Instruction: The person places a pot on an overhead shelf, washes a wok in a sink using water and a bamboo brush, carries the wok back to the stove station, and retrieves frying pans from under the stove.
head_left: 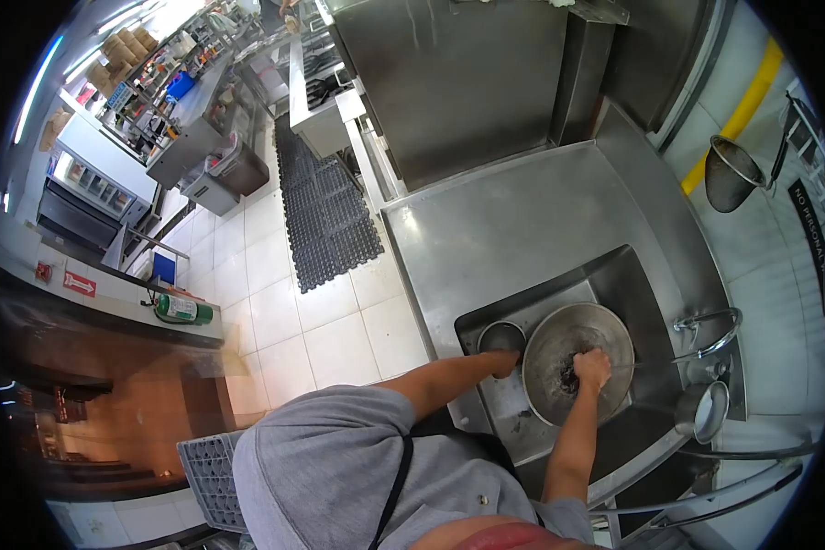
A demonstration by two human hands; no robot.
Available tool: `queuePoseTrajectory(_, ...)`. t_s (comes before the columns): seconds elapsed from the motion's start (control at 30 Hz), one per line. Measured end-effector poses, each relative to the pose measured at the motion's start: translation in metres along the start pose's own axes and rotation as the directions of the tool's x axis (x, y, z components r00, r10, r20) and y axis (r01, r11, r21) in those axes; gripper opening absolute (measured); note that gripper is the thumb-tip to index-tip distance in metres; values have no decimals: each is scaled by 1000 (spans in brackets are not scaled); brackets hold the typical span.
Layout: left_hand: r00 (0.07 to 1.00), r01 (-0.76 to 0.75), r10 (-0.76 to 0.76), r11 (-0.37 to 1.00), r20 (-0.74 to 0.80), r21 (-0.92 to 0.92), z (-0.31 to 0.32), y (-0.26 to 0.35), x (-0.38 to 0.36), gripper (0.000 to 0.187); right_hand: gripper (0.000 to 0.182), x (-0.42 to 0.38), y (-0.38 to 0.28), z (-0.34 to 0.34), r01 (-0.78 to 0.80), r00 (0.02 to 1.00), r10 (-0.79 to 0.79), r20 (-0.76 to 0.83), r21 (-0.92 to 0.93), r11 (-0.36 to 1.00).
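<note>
A wide round metal bowl (pixel 543 335) sits in the steel sink (pixel 614 266). My right hand (pixel 593 369) reaches into it, fingers closed, knuckles up, against a dark patch at the bowl's bottom. What those fingers hold I cannot tell. To the left of the bowl, a small round metal pot (pixel 501 337) stands in the same basin. My left hand (pixel 504 364) grips its near edge, fingers partly hidden.
A curved faucet (pixel 720 335) rises at the sink's right side, with a small metal container (pixel 703 411) near it. A strainer (pixel 733 174) hangs on the right wall. The steel counter (pixel 495 220) extends beyond the basin; a black floor mat (pixel 325 211) lies to the left.
</note>
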State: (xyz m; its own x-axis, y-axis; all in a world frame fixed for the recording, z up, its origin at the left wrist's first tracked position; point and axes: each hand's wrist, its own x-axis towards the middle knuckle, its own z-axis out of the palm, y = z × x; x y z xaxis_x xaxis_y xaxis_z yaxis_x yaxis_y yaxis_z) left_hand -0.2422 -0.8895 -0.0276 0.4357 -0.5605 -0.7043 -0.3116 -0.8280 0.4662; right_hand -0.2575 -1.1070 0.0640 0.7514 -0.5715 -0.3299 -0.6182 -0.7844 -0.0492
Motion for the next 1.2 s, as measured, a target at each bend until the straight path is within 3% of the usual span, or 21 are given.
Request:
queuePoseTrajectory(0.1,1000,23,-23,999,15,-25,9,-8,15,60,36,1,-2,-3,-18,998,18,59,2,1000)
queuePoseTrajectory(0.17,995,-55,54,998,-78,-8,24,-17,29,51,43,3,-2,-1,1,994,2,105,-26,1000)
queuePoseTrajectory(0.27,997,-51,52,999,-55,18,18,-14,22,47,43,1,-6,-5,-17,991,24,131,-55,998)
queuePoseTrajectory(1.07,999,-31,31,999,17,16,13,-13,18,57,38,9,5,1,-37,998,36,49,17,999)
queuePoseTrajectory(1.2,999,-40,40,999,2,25,17,-16,22,57,39,-15,5,5,-4,989,-1,146,37,999)
